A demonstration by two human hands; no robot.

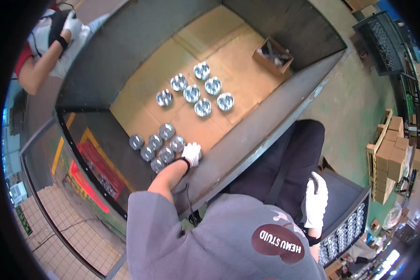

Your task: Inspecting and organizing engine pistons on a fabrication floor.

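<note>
My left hand (192,154), in a white glove, reaches into a large grey metal bin and rests at the right edge of a cluster of round grey metal parts (166,154). Its fingers are curled down, and whatever is under them is hidden. Farther up lies a second group of shinier round metal parts (191,94) with hollows showing. My right hand (315,200), also white-gloved, is outside the bin by my right thigh. Its fingers stretch forward with a dark gap between them; nothing held is visible there.
Brown cardboard lines the bin floor (219,42). A small open cardboard box (273,57) sits in its far right corner. Beside me at right, a dark crate (343,193) holds rows of metal parts. Boxes stand on a pallet (391,154). Another person's gloved hand (72,25) shows at upper left.
</note>
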